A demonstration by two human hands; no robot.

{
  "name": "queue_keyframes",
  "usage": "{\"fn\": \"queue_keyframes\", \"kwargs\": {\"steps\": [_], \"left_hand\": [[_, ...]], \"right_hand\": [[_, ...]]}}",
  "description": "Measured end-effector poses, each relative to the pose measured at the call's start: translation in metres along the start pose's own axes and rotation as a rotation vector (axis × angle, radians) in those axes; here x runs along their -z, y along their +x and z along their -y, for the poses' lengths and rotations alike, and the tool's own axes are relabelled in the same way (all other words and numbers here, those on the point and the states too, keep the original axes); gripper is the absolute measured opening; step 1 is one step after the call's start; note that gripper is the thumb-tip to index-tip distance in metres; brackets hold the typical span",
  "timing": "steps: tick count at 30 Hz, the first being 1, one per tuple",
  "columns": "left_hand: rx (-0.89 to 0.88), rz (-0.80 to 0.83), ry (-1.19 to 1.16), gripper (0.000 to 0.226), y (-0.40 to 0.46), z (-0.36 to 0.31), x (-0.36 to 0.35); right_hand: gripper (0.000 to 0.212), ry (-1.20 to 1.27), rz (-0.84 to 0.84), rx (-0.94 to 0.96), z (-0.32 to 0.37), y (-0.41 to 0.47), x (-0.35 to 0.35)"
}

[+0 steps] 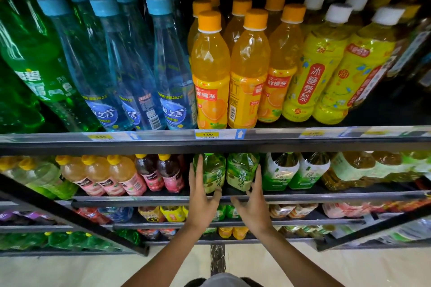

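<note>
Both hands bracket a pair of bottles at the front of the second shelf (149,198). The left hand (201,196) lays straight fingers up the outer side of the left green tea bottle (213,173), the right hand (254,200) does the same along the outer side of the right green tea bottle (241,172), and both thumbs reach inward, low across the fronts. Neither hand wraps round anything; the flat fingers press, though whether the thumbs touch the plastic is hard to tell from this angle. The two bottles stand upright side by side, between red drink bottles (170,175) and white-labelled tea bottles (279,173). Being full, each will likely feel weighty, and the thin walls (glossy label, so a bit slick) should give under a hard squeeze. Pinched together as a pair they could slip apart; one bottle per hand, gripped round the waist, looks surer.
</note>
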State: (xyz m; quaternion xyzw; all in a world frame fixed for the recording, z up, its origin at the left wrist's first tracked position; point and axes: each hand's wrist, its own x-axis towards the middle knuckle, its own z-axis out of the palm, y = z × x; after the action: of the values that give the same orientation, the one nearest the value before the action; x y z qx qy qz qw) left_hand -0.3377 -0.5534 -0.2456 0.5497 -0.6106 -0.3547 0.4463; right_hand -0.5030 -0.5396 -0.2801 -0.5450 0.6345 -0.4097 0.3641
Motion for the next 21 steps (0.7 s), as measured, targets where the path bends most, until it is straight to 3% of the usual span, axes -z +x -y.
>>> {"fn": "queue_keyframes", "kwargs": {"steps": [6,13,17,21], "left_hand": [[0.088,-0.036,-0.064,0.101,0.013,-0.005,0.0],[0.084,0.004,0.018,0.099,0.008,-0.002,0.004],[0.11,0.024,0.082,0.093,-0.019,-0.01,0.005],[0.122,0.095,0.261,0.071,-0.061,0.003,0.03]], "right_hand": [[0.12,0.04,0.033,-0.017,0.001,0.0,0.003],[0.116,0.027,0.127,-0.069,0.006,-0.003,0.018],[0.094,-0.066,0.19,-0.074,0.004,-0.03,0.027],[0.064,-0.314,0.423,0.065,-0.003,-0.047,0.035]]}}
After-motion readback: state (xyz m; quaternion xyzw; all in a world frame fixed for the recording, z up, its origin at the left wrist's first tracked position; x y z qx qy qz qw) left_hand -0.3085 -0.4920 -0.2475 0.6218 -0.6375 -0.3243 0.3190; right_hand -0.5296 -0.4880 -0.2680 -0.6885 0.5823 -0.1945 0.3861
